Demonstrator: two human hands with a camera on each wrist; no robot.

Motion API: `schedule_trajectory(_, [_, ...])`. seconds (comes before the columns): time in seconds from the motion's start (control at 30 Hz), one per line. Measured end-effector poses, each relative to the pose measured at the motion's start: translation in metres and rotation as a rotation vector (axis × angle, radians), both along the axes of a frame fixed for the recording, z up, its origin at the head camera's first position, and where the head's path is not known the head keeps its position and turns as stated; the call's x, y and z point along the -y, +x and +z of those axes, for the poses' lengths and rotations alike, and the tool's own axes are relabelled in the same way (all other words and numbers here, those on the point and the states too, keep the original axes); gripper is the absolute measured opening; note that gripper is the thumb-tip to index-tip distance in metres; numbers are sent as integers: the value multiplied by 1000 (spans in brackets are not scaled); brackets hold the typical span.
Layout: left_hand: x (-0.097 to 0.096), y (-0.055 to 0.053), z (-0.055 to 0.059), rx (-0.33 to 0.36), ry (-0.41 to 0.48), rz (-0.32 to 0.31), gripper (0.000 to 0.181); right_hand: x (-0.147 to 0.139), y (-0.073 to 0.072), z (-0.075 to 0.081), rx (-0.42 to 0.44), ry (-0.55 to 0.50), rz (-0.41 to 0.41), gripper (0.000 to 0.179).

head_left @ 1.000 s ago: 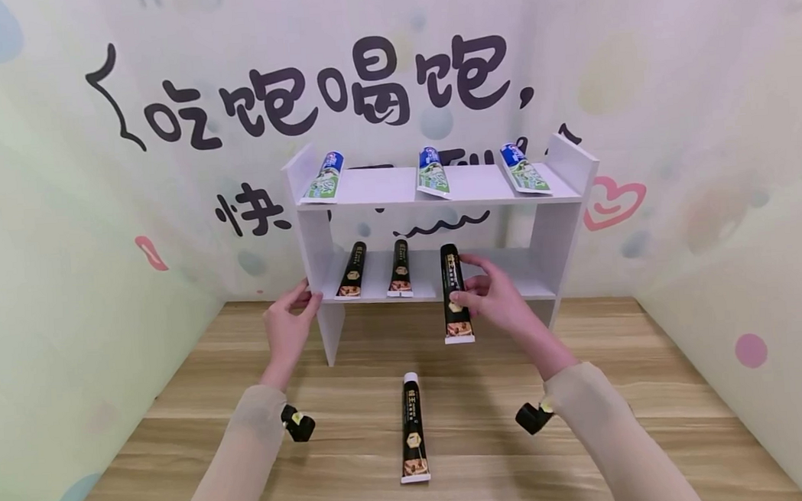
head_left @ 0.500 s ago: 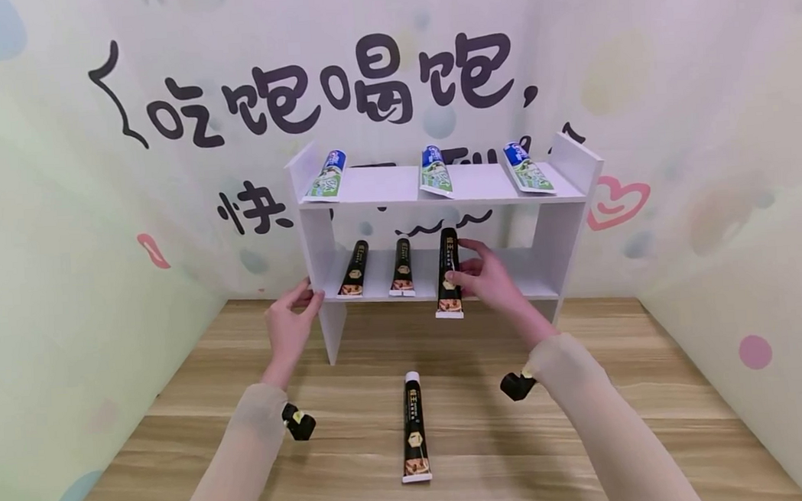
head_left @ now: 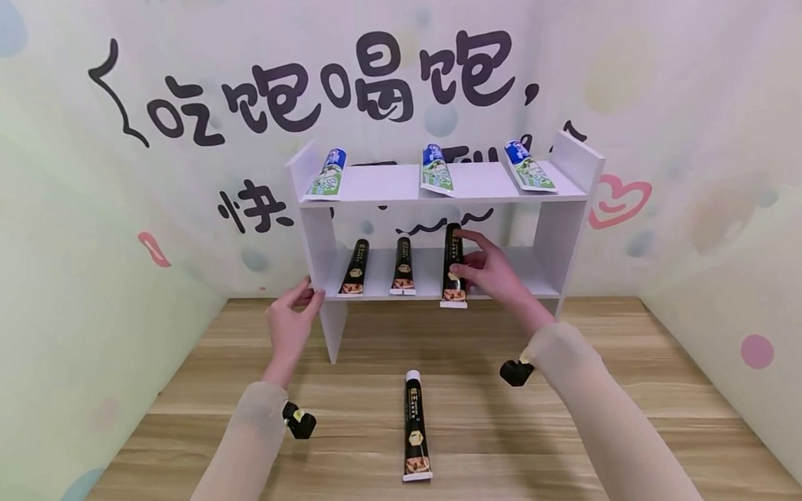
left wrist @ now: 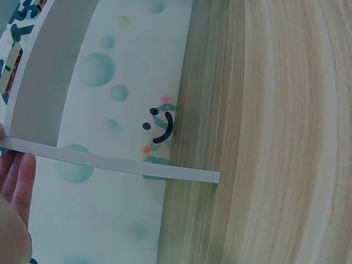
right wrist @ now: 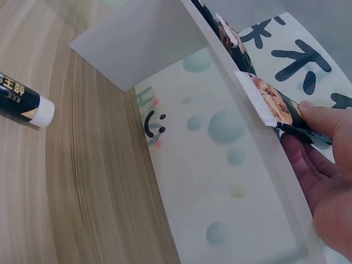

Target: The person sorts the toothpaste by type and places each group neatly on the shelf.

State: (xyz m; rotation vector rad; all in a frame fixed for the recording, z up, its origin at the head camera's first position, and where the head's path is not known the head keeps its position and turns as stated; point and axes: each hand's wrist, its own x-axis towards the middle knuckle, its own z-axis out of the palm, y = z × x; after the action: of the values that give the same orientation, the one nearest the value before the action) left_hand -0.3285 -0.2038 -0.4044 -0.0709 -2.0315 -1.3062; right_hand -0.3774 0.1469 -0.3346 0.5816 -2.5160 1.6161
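Observation:
Between the thumb and fingers of my right hand (head_left: 497,277) is a black toothpaste tube (head_left: 453,284), held over the lower board of a white two-tier shelf (head_left: 572,232). Its white crimped end juts past the board's front edge, as the right wrist view shows at the tube end (right wrist: 269,102). To its left, two black toothpaste tubes (head_left: 354,270) lie on that same board. My left hand (head_left: 290,325) grips the shelf's left side panel (left wrist: 104,160) at the height of the lower board, fingers behind it. Another black toothpaste tube (head_left: 415,430) lies on the table, its white cap toward the shelf.
Three blue-and-green toothpaste tubes (head_left: 327,175) lie spaced along the shelf's upper board (head_left: 386,184). The shelf stands on a wood-grain table (head_left: 249,474). Behind it hangs a patterned backdrop (head_left: 184,195) with large black characters, and similar sheets flank both sides.
My right hand has carried the black toothpaste tube back and up from before the shelf to over the lower board, then slightly right. The left hand keeps its grip on the side panel.

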Motion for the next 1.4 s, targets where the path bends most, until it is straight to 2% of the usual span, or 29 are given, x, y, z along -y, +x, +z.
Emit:
schedule_trajectory(0.23, [1, 0, -1, -7, -14, 10, 36, -3, -9, 0, 4, 40, 2, 51])
schedule_trajectory(0.4, [1, 0, -1, -2, -22, 13, 36, -9, -13, 1, 49, 116, 28, 63])
schedule_trajectory(0.6, [-1, -2, 0, -15, -20, 3, 37, -12, -10, 6, 94, 172, 79, 78])
schedule_trajectory(0.83, [0, -2, -2, -6, -20, 15, 37, -10, -11, 3, 109, 192, 53, 84])
schedule_trajectory(1.03, [0, 0, -2, 0, -23, 32, 36, -8, -12, 0, 97, 217, 67, 74])
schedule_trajectory(1.4, [0, 0, -2, -4, -17, 17, 37, -8, -11, -2, 26, 290, 61, 50])
